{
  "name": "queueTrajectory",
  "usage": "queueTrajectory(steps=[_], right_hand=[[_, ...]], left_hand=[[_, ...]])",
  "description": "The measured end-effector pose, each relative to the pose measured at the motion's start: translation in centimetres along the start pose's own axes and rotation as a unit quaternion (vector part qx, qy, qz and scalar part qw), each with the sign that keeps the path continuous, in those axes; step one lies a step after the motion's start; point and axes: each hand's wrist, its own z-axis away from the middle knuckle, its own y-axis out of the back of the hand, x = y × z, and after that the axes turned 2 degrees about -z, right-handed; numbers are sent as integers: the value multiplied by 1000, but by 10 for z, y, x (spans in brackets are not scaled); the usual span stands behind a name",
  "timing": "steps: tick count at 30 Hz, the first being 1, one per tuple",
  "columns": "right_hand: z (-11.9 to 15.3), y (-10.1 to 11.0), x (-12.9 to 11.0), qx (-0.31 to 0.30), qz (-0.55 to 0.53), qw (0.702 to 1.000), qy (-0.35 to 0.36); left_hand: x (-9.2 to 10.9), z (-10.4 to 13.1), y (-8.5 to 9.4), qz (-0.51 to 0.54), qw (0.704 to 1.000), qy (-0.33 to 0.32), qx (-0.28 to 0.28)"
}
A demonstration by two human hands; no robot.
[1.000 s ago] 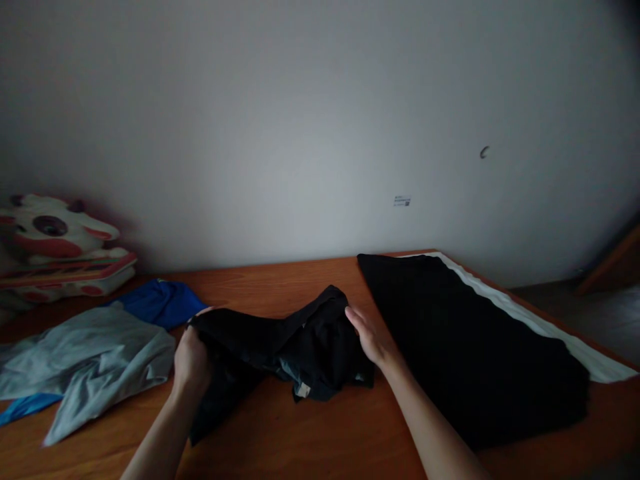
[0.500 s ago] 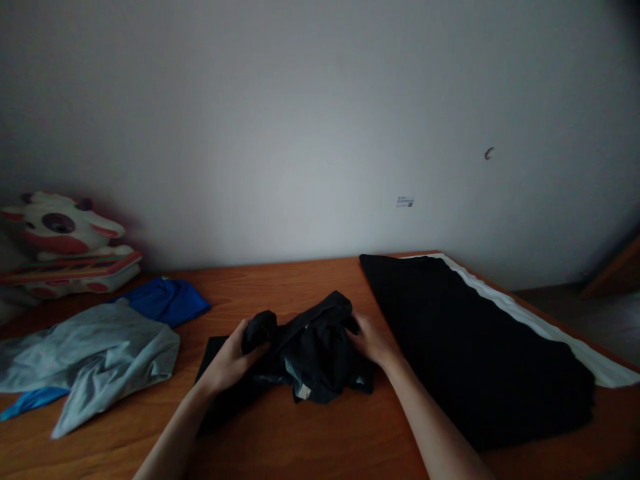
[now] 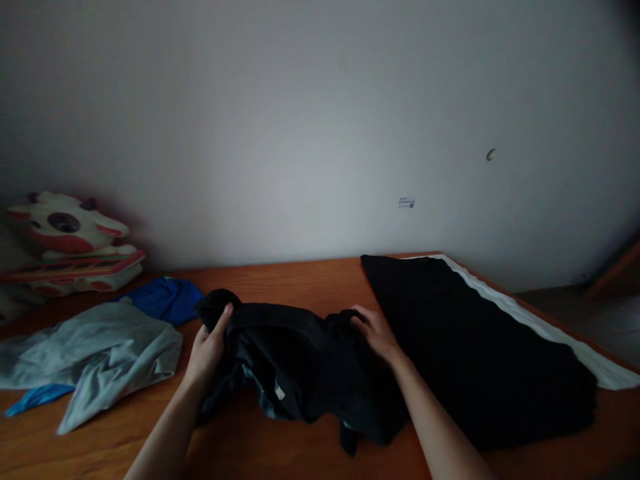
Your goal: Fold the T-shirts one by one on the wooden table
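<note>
A crumpled black garment (image 3: pixel 320 363) stretches between my hands above the wooden tabletop. A wide band runs along its upper edge, and a small pale label shows inside the opening. My left hand (image 3: pixel 209 348) is closed on the band's left end, thumb on top, with a fold of cloth sticking up beside it. At the right end, my right hand (image 3: pixel 379 333) pinches the cloth; its fingertips are partly hidden in the dark folds. The garment's lower part hangs down onto the table.
To the left lie a grey garment (image 3: pixel 110 353) and a blue cloth (image 3: pixel 165 299), with a cow-shaped toy keyboard (image 3: pixel 75 243) behind. A flat black cloth (image 3: pixel 480 353) covers the right side over a white cloth (image 3: pixel 520 313). The wall (image 3: pixel 300 133) rises behind the wooden table (image 3: pixel 280 283).
My left hand has moved left and my right hand slightly right. The bunched black garment is now spread wider, its band pulled out between them.
</note>
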Motion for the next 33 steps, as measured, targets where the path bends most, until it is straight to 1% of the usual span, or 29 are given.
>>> queueTrajectory(steps=[1, 4, 6, 7, 9, 11, 13, 15, 16, 18, 20, 21, 23, 25, 27, 29, 30, 31, 33], right_hand=[[-1, 0, -1, 15, 7, 1000, 19], [-2, 3, -8, 93, 1, 992, 81], [0, 5, -17, 119, -20, 986, 117], [1, 6, -22, 115, -32, 984, 132], [4, 6, -34, 68, -39, 985, 155], [6, 4, -45, 8, -13, 987, 160], [7, 1, -53, -38, 32, 986, 157], [7, -3, -55, -56, 64, 985, 148], [6, -4, -54, -53, 64, 987, 140], [5, -6, -48, -21, 38, 994, 104], [3, -6, -39, 36, 5, 998, 58], [2, -6, -34, 65, -9, 997, 43], [0, -6, -27, 110, -30, 993, 39], [-4, -3, -24, 143, -41, 987, 53], [-8, 4, -27, 156, -21, 985, 65], [-13, 18, -39, 157, 33, 984, 78], [-16, 27, -47, 157, 69, 982, 85], [-19, 38, -58, 158, 107, 977, 91], [-25, 62, -82, 176, 178, 963, 99]], left_hand=[[-2, -1, -1, -4, 1000, 4, -2], [-7, -3, -1, -15, 1000, 0, 4], [-8, -4, 0, -21, 1000, -1, 13], [-8, -4, 0, -22, 1000, 0, 13], [-9, -4, 0, -22, 1000, 1, 8], [-9, -3, 0, -25, 1000, -4, 3], [-8, -2, 0, -29, 1000, -9, 3], [-5, -2, 0, -30, 999, -7, 9], [-4, -1, 0, -30, 999, -2, 13], [-1, -2, 1, -29, 999, 10, 19], [0, -2, 2, -33, 999, 2, 28], [-1, -3, 3, -40, 999, -16, 27], [-3, -5, 4, -63, 995, -73, 15], [-6, -8, 6, -92, 987, -127, -23], [-3, -12, 12, -131, 976, -162, -71], [8, -16, 23, -189, 960, -179, -104], [17, -17, 30, -223, 951, -185, -108], [27, -18, 38, -256, 942, -193, -100], [52, -19, 52, -300, 927, -219, -53]])
